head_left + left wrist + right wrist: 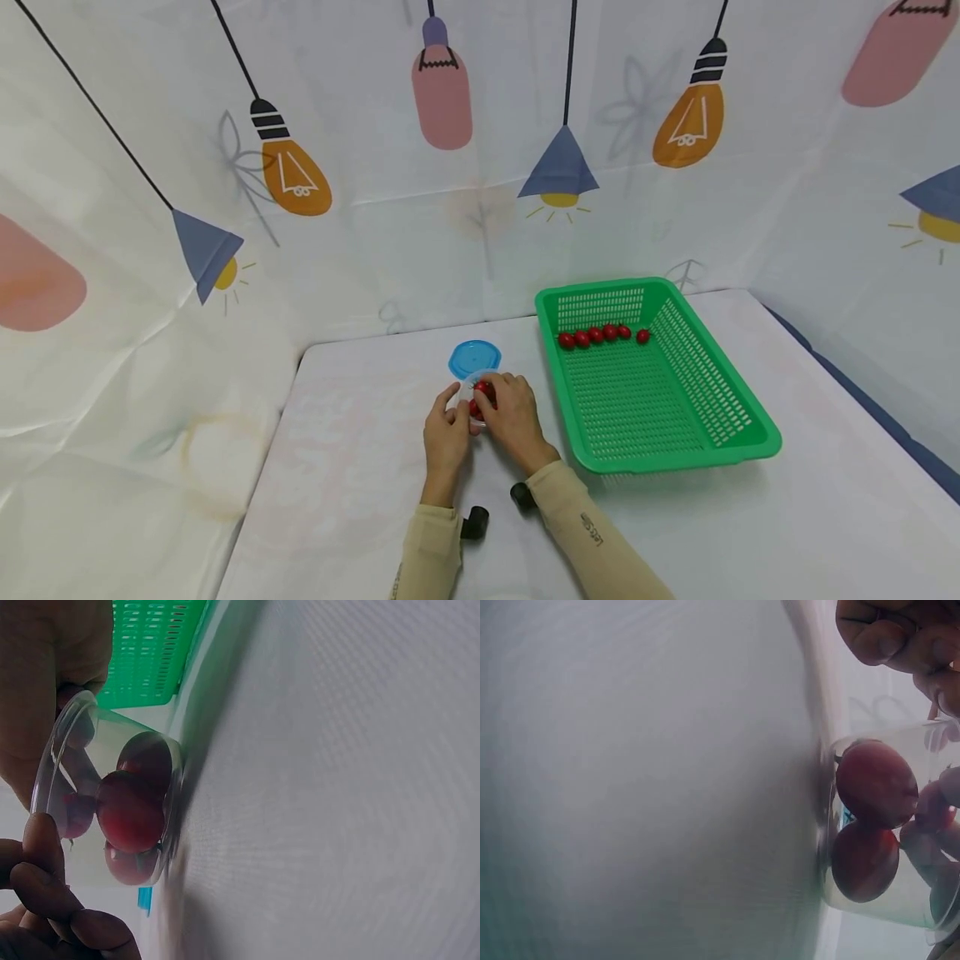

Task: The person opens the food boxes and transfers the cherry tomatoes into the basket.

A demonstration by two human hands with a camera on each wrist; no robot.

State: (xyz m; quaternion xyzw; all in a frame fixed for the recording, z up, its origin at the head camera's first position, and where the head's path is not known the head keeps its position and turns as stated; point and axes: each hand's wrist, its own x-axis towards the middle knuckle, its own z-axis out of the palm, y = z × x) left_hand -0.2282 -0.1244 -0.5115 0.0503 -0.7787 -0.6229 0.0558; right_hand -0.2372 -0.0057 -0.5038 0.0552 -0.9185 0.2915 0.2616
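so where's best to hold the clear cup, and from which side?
I'd grip the clear cup by its upper wall, just under the lip, coming from the left: it widens toward the open top, and the right hand covers the right side.

1. Our left forearm (431, 550), one: beige-sleeved, standing nearly vertical in the head view.
2. Our right forearm (600, 537), one: beige-sleeved, slanting inward towards its partner.
3. Our left wrist (441, 487) and right wrist (542, 457), a pair: bare, apart.
4. Our left hand (447, 433), one: fingers (45, 892) bent, gripping.
5. Our right hand (513, 417), one: back uppermost, bent downward, pinching; just beside the left hand.
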